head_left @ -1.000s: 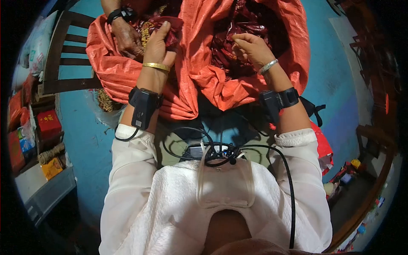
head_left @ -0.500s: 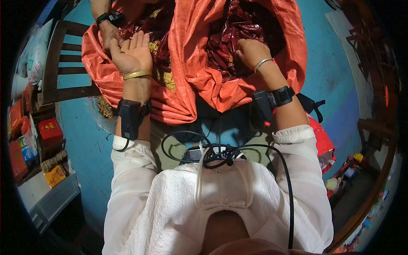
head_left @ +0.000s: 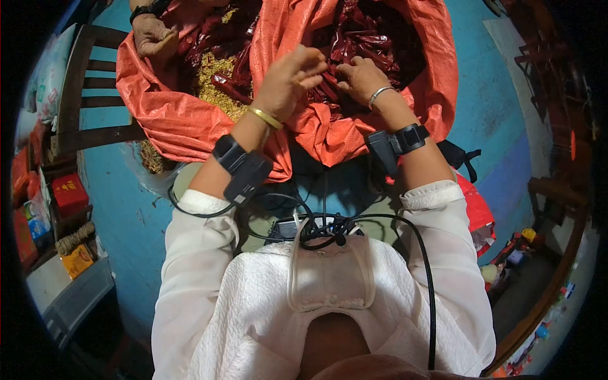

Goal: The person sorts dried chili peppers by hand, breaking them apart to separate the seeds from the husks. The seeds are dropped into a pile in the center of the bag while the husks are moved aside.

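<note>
Hands sit close together now. L hand [head_left: 288, 75] has left the left sack [head_left: 158, 111], where it lay palm-up half a sec ago. It's over the orange fold between the two sacks, back to camera, fingers loosely curled; can't tell if anything's inside. R hand [head_left: 360, 79] has barely shifted and is at the near rim of the right sack [head_left: 437, 76]. Its fingertips bend down onto the dried red chillies [head_left: 373, 38] and touch them, but whether it grips any can't be told.

Co-worker's hand [head_left: 152, 39] has drawn back to the far left corner of the left sack, fingers bunched, well apart from L hand vs. just beside it before. That bares yellow seeds [head_left: 218, 69] and a few chillies in the middle of the left sack.

Room: the right sack's far half and right edge are open, with chillies only. The left sack's left edge sits tight against a wooden chair [head_left: 85, 82]. Blue floor [head_left: 494, 120] lies free beyond the right sack's right edge.
</note>
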Tool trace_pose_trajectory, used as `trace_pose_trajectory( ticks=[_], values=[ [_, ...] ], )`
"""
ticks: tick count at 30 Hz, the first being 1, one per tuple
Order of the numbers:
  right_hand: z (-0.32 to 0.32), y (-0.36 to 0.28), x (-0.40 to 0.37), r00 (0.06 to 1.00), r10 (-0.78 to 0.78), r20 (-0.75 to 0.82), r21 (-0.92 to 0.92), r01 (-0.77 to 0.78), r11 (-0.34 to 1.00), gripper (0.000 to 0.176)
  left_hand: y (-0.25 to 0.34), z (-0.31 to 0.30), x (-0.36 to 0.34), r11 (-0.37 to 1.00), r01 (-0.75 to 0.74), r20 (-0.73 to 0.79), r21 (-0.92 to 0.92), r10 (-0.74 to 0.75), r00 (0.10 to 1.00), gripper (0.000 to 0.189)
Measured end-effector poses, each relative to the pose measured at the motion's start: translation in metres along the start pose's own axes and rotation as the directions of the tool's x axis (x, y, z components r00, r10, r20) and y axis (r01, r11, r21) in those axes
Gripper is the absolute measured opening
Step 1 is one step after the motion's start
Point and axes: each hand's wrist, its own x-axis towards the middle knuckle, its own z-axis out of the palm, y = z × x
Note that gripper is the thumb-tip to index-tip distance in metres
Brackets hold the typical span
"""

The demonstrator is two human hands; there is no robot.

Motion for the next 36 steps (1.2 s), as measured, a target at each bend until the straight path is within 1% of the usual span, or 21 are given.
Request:
trace_pose_trajectory(
  ticks=[1, 3, 6, 7, 8, 10, 12, 13, 14, 15, 16, 19, 20, 22, 24, 26, 30, 32, 33, 34, 36],
  values=[
    [-0.003, -0.003, 0.000, 1.000, 0.013, 0.027, -0.042, -0.012, 0.999, 0.032, -0.008, 0.001, 0.004, 1.000, -0.002, -0.001, -0.003, 0.002, 1.000, 0.047],
    [-0.008, -0.003, 0.000, 0.998, 0.028, 0.055, -0.085, -0.024, 0.996, 0.031, -0.022, -0.001, 0.012, 0.960, 0.223, -0.024, 0.171, -0.222, 0.975, 0.045],
    [-0.012, 0.003, 0.003, 0.990, 0.132, 0.040, -0.033, -0.131, 0.991, 0.027, -0.033, -0.011, 0.022, 0.931, 0.202, -0.164, 0.302, -0.158, 0.974, 0.048],
    [-0.010, 0.009, 0.005, 0.987, 0.160, 0.016, -0.039, -0.159, 0.986, 0.025, -0.032, -0.020, 0.029, 0.947, 0.115, -0.144, 0.301, -0.074, 0.987, 0.055],
    [-0.007, 0.015, 0.006, 0.982, 0.189, -0.008, -0.044, -0.190, 0.981, 0.023, -0.035, -0.025, 0.034, 0.953, 0.101, -0.271, 0.284, -0.021, 0.962, 0.046],
    [-0.003, 0.025, 0.005, 0.979, 0.192, -0.072, -0.028, -0.194, 0.981, 0.018, -0.017, -0.021, 0.031, 0.969, 0.049, -0.354, 0.241, 0.040, 0.934, 0.027],
    [-0.010, 0.027, 0.001, 0.973, 0.194, -0.121, 0.067, -0.187, 0.980, 0.016, -0.012, -0.038, 0.034, 0.994, 0.063, -0.261, 0.084, -0.039, 0.965, 0.014],
    [-0.014, 0.027, -0.001, 0.973, 0.196, -0.121, 0.068, -0.189, 0.980, 0.016, -0.013, -0.038, 0.036, 0.993, 0.061, -0.321, 0.099, -0.026, 0.947, 0.014],
    [-0.019, 0.025, -0.004, 0.960, 0.231, -0.159, 0.201, -0.197, 0.959, 0.015, -0.014, -0.040, 0.038, 0.992, 0.060, -0.379, 0.115, -0.012, 0.925, 0.014],
    [-0.022, 0.021, -0.006, 0.944, 0.269, -0.192, 0.332, -0.195, 0.923, 0.015, -0.014, -0.040, 0.039, 0.992, 0.060, -0.379, 0.115, -0.012, 0.925, 0.014],
    [-0.023, 0.019, -0.007, 0.944, 0.269, -0.192, 0.333, -0.196, 0.922, 0.015, -0.014, -0.042, 0.039, 0.990, 0.048, -0.335, 0.131, -0.001, 0.942, 0.016],
    [-0.022, 0.007, -0.008, 0.972, 0.126, -0.197, 0.715, 0.055, 0.697, 0.015, -0.015, -0.028, 0.036, 0.989, 0.057, -0.264, 0.137, -0.019, 0.964, 0.019],
    [-0.022, 0.001, -0.012, 0.988, 0.150, 0.043, 0.903, -0.103, 0.418, 0.013, -0.015, -0.023, 0.034, 0.989, 0.077, -0.235, 0.128, -0.045, 0.971, 0.022],
    [-0.013, -0.012, -0.013, 0.991, 0.129, 0.025, 0.920, -0.073, 0.384, 0.012, -0.028, -0.026, 0.032, 0.986, 0.161, -0.055, 0.035, -0.159, 0.986, 0.027],
    [0.003, -0.022, -0.011, 0.996, 0.063, -0.057, 0.914, 0.026, 0.405, 0.011, -0.038, -0.020, 0.028, 0.987, 0.155, 0.001, 0.041, -0.155, 0.988, 0.023],
    [0.008, -0.030, -0.013, 0.999, 0.044, 0.005, 0.965, -0.016, 0.261, 0.011, -0.040, -0.017, 0.023, 0.984, 0.171, -0.012, 0.055, -0.170, 0.985, 0.019],
    [0.000, -0.020, 0.003, 0.998, 0.009, 0.057, 0.936, -0.057, 0.347, 0.013, -0.037, -0.017, 0.023, 0.990, 0.121, -0.165, -0.065, -0.131, 0.978, 0.017],
    [0.002, -0.003, 0.019, 0.981, 0.086, -0.174, 0.646, 0.048, 0.762, 0.013, -0.036, -0.018, 0.025, 0.991, 0.059, -0.215, -0.120, -0.084, 0.973, 0.015],
    [-0.008, -0.003, 0.019, 0.970, 0.157, -0.185, 0.485, -0.049, 0.873, 0.018, -0.029, -0.011, 0.021, 0.989, 0.079, -0.243, -0.123, -0.107, 0.964, 0.014],
    [-0.007, -0.002, 0.023, 0.969, 0.158, -0.188, 0.485, -0.048, 0.873, 0.018, -0.028, -0.012, 0.022, 0.990, 0.078, -0.241, -0.121, -0.106, 0.965, 0.014],
    [0.002, -0.004, 0.031, 0.894, -0.032, -0.448, 0.067, 0.069, 0.995, 0.025, -0.031, -0.016, 0.022, 0.992, 0.089, -0.214, -0.095, -0.108, 0.971, 0.014]
  ],
)
